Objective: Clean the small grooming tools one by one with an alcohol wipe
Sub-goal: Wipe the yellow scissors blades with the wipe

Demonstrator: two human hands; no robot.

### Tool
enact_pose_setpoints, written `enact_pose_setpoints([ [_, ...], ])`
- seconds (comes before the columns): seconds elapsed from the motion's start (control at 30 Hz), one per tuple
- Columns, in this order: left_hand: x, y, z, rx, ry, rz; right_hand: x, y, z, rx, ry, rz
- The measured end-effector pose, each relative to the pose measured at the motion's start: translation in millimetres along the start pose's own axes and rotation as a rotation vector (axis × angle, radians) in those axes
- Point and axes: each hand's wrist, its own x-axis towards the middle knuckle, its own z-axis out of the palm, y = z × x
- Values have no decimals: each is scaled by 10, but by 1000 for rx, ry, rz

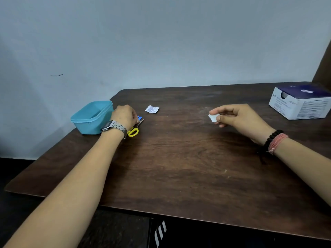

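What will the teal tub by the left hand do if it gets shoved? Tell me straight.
The teal tub looks like thin plastic with nothing visible inside, so probably light. Its base looks broad and flat, so it would likely slide on the smooth table rather than tip. It stands near the table's corner, so a hard shove might send it off.

**Colours on the dark table**

The table [179, 158] is dark brown with a streaked wood grain. The container [91, 117] is plain turquoise. Beside it, the scissors [134, 130] show bright yellow handle loops and grey metal blades, and a small blue item [139, 117] peeks out (too hidden to say what it is). The torn wrapper [152, 109] is white with fine dark print. The wipe [213, 117] is white. The box [300, 102] is white with grey text lines and a deep navy top. The watch [114, 126] is silver; the bracelets [275, 140] are black beads and pinkish-red thread. The wall [161, 42] is pale blue-grey.
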Motion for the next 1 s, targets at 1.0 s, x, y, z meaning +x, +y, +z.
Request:
enact_pose_setpoints([
  [1.0, 44, 127, 93, 237, -35, 132, -54, -58, -9, 1, -4, -30],
])
